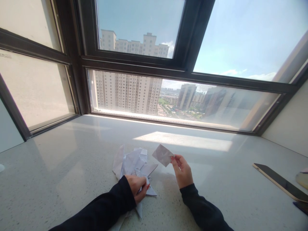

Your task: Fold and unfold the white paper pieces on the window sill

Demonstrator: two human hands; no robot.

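A heap of folded white paper pieces (pixel 133 163) lies on the pale stone sill (pixel 72 166) in front of me. My left hand (pixel 137 187) rests on the near edge of the heap, fingers curled around one folded piece. To the right, my right hand (pixel 182 171) is raised slightly and pinches the corner of a small square paper (pixel 163 155), holding it above the sill. Both arms wear dark sleeves.
A phone (pixel 280 182) lies flat at the right of the sill, with a pale object (pixel 302 178) beside it at the frame edge. A large dark-framed window (pixel 183 72) rises behind the sill, high-rise buildings outside. A sunlit patch (pixel 183 140) crosses the sill.
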